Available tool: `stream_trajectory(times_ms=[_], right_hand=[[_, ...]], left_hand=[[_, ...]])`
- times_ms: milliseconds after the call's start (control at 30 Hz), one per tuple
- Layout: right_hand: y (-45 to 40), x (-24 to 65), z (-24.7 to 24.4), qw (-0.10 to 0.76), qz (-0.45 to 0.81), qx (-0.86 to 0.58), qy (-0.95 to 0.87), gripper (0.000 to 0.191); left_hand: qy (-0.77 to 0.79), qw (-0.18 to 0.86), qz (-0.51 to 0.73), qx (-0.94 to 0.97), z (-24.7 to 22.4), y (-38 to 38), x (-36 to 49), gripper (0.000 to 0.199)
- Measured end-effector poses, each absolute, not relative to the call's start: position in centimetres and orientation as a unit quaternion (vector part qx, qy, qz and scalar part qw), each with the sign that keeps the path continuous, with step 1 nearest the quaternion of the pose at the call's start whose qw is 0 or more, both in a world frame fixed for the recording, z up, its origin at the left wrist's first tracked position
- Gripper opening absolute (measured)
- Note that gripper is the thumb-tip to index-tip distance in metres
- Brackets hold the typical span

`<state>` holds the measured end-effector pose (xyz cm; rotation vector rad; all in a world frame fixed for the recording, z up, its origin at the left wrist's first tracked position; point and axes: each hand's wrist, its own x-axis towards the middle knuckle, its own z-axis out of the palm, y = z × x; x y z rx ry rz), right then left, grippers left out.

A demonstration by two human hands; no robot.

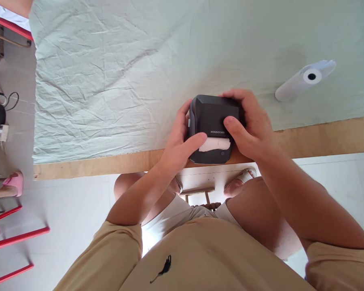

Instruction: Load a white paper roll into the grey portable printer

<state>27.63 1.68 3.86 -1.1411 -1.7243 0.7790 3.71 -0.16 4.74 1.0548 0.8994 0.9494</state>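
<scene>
A black label printer (214,115) with NIIMBOT lettering sits between my hands at the table's front edge. White paper (214,144) sticks out of its front slot, above a small round button. My left hand (182,141) wraps its left side, the thumb lying by the paper's left end. Around the right side curls my right hand (251,125), with its thumb on the printer's top. The printer's underside is hidden. Farther right on the cloth lies a roll of white paper (294,83) with a dark core.
A wrinkled pale green cloth (109,81) covers the table, leaving a wooden front edge (315,139) bare. On the left are red metal legs (21,238), cables with a white plug (2,132), and another person's foot in a pink shoe (14,184). Part of an arm shows top left.
</scene>
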Motion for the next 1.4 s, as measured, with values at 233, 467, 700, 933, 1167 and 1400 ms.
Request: stream_trajectory(times_ms=[233, 467, 700, 933, 1167, 1400], right_hand=[[1.6, 27.3, 3.5, 0.452, 0.241, -0.436, -0.74, 0.048], [1.5, 27.3, 3.9, 0.435, 0.275, -0.381, -0.768, 0.076], [1.9, 27.4, 3.4, 0.461, 0.269, -0.375, -0.758, 0.045], [2.1, 27.6, 3.0, 0.427, 0.258, -0.397, -0.77, 0.05], [1.8, 27.3, 3.0, 0.439, 0.24, -0.409, -0.763, 0.053], [1.4, 27.1, 3.3, 0.462, 0.251, -0.384, -0.759, 0.053]], left_hand=[[0.405, 0.665, 0.446, 0.442, 5.3, -0.6, 4.1, 0.094], [0.433, 0.651, 0.43, 0.453, 6.6, -1.0, 4.0, 0.11], [0.391, 0.674, 0.461, 0.425, 5.7, -0.6, 3.9, 0.081], [0.425, 0.686, 0.458, 0.374, 6.8, -0.6, 4.8, 0.075], [0.427, 0.689, 0.49, 0.321, 7.6, -0.3, 5.8, 0.044], [0.393, 0.673, 0.498, 0.379, 7.1, -0.3, 5.6, 0.046]])
